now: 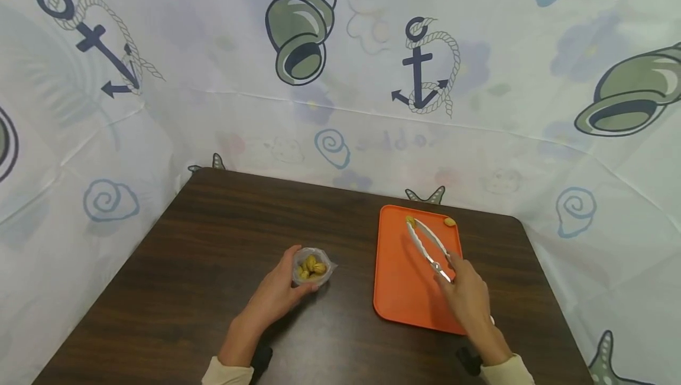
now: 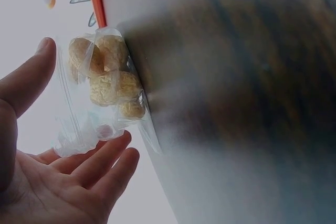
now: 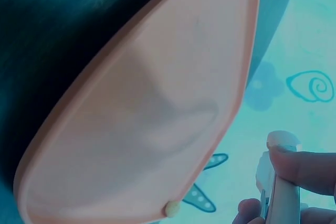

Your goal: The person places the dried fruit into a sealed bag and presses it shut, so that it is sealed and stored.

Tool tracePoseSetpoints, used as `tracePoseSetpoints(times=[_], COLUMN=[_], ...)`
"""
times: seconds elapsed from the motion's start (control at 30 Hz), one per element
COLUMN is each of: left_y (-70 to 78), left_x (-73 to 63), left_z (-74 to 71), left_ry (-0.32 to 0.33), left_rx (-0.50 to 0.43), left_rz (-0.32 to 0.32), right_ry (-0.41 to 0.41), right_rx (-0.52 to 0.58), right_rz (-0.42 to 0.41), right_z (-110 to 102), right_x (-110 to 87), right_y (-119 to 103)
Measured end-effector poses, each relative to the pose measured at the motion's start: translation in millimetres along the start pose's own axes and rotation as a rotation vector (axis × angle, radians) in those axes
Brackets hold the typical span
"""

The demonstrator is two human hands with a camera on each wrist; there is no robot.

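On the left of the tabletop, my left hand holds a small clear plastic bag, thumb on one side and fingers on the other. Several wrinkled yellowish-brown nut-like pieces sit inside it. My right hand grips a pair of metal tongs over the orange tray. One yellowish-brown piece shows at the tongs' tips, near the tray's far edge. Another piece lies at the far right corner of the tray. In the right wrist view the tongs' tips are hidden.
The dark wood-grain table carries the tray on its right side. White cloth printed with shells and anchors hangs behind the table and at both sides. A dark band shows at my left wrist.
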State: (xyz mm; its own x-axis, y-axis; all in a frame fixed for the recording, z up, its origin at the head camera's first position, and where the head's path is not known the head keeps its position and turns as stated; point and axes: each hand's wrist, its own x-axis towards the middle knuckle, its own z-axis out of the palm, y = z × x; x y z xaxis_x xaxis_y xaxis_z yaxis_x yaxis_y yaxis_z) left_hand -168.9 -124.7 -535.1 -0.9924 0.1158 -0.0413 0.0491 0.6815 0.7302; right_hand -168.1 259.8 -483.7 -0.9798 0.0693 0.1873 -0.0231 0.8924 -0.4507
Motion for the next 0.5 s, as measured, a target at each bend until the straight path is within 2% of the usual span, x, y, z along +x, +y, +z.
tracePoseSetpoints(times=[0.5], left_y=[4.2], left_x=[4.6], left_z=[2.5], left_ry=[-0.007], left_rx=[0.004], left_rz=[-0.009], right_ry=[-0.008], right_rx=[0.028], right_rz=[-0.012], right_z=[-3.9], right_x=[-5.5], right_y=[-15.7])
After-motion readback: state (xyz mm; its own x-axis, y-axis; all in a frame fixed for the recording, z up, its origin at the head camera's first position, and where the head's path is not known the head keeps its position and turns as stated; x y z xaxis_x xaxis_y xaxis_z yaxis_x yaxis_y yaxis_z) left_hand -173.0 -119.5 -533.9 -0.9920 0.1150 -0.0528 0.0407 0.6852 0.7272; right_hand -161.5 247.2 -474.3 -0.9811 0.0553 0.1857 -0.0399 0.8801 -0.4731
